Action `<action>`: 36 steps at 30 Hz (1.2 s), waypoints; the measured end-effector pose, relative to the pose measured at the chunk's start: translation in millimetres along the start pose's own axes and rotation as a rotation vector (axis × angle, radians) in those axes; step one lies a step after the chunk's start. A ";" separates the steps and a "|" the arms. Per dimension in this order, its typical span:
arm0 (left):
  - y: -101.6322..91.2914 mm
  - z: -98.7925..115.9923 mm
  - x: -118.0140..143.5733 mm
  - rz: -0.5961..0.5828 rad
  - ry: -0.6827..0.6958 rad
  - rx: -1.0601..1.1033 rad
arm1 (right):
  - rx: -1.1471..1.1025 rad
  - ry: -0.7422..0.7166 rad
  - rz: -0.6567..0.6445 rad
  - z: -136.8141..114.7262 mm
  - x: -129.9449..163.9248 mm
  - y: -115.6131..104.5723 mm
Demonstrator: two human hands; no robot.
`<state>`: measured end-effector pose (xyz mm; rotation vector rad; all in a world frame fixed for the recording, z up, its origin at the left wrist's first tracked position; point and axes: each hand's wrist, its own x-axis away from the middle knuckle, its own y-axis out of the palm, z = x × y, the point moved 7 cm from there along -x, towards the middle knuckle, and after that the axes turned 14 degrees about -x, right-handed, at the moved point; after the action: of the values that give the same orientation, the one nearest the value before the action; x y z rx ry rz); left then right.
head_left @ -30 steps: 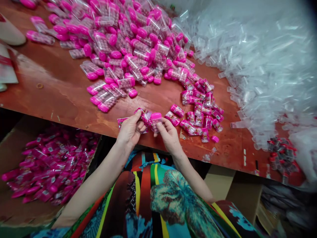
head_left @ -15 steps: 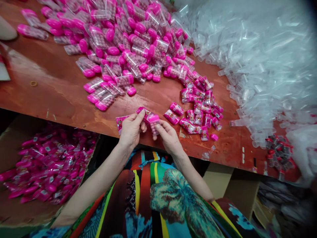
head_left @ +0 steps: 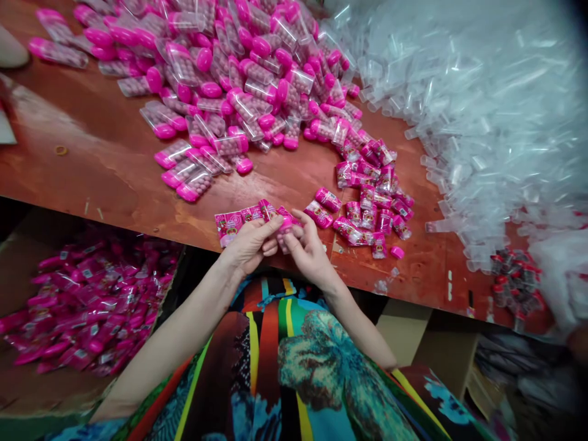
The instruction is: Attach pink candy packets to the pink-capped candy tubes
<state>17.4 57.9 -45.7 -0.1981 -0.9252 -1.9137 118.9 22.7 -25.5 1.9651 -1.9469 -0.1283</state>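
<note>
Both hands meet at the front edge of the table around a small candy container (head_left: 285,223) with a pink cap. My left hand (head_left: 250,243) is closed, its thumb and fingertips pressed on the container from the left. From the right, my right hand (head_left: 311,250) grips the same container, its index finger raised beside the cap. Fingers hide most of the container, and I cannot tell how far a printed sleeve covers it. Just beyond the left hand lie flat pink printed sleeves (head_left: 228,226). Several wrapped containers (head_left: 318,214) lie right of my hands.
A heap of pink-capped containers (head_left: 248,79) filled with pink balls covers the back of the table (head_left: 92,177). Clear empty tubes (head_left: 482,122) are piled at right, near small red-and-dark pieces (head_left: 517,282). A cardboard box (head_left: 27,392) of wrapped containers stands below left.
My hands have come together, and the container has gone from plainly visible in the right hand to mostly covered by fingers. The left hand has let go of the sleeves, which now lie on the table.
</note>
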 end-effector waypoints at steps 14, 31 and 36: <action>0.9 -0.3 4.3 -0.041 0.005 0.076 | 0.131 -0.097 0.043 3.6 3.4 -4.8; 12.0 -10.8 -2.5 -0.031 -0.046 0.084 | 0.120 -0.085 0.008 0.6 4.6 -13.6; 16.5 -12.8 -2.6 -0.036 -0.053 0.024 | -0.104 0.015 0.066 9.9 3.5 -17.3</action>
<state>35.3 47.0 -47.4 -0.2200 -0.9920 -1.9379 132.3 17.0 -39.5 1.8292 -1.9528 -0.1929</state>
